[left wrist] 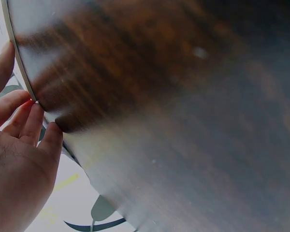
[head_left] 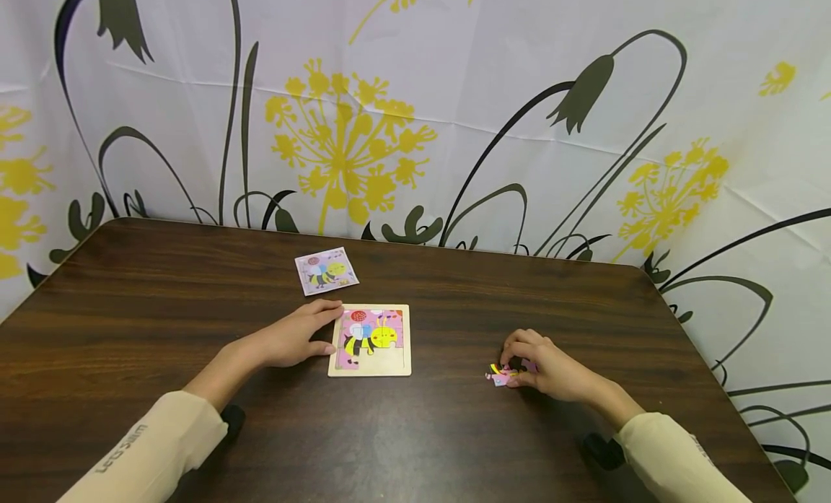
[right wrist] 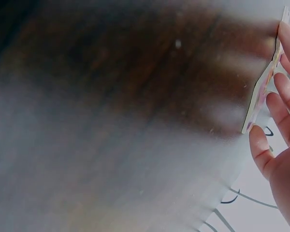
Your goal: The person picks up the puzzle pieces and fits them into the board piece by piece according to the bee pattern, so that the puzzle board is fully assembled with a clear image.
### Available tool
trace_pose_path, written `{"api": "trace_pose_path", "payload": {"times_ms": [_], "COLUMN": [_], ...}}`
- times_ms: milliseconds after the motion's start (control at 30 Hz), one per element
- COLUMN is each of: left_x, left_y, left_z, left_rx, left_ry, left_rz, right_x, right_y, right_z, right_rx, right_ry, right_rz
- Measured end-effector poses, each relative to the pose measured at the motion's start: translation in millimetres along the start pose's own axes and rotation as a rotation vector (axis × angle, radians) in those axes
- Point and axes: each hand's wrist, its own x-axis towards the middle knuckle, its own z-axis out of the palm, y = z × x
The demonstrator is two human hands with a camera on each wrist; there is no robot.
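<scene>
A square wooden jigsaw tray (head_left: 371,371) lies on the table, partly filled with a bee picture; bare wood shows at its lower right. My left hand (head_left: 293,335) touches the tray's left side, thumb low and fingertips at the upper corner. In the left wrist view, the left fingers (left wrist: 28,121) reach the tray's thin edge (left wrist: 20,63) fairly straight. Off to the right, my right hand (head_left: 545,366) curls its thumb and fingers about pink, yellow and black puzzle pieces (head_left: 498,377). The right wrist view shows the pieces edge-on (right wrist: 256,104), close to the tabletop; fingers partly hide them.
A square picture card (head_left: 327,270) with the same bee design lies behind the tray. The dark wooden table (head_left: 428,438) ends at the back against a white curtain (head_left: 480,113) with yellow and grey-green plant prints. Beige sleeves (head_left: 152,442) cover both forearms.
</scene>
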Motion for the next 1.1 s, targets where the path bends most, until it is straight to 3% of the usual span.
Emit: {"api": "trace_pose_path", "payload": {"times_ms": [1100], "left_x": [-0.4], "left_y": [0.0], "left_z": [-1.7], "left_rx": [0.007], "left_ry": [0.004], "left_rz": [0.015], "right_x": [20], "right_y": [-5], "right_z": [-8], "right_rx": [-0.016], "right_ry": [-0.053], "right_rz": [0.024]}}
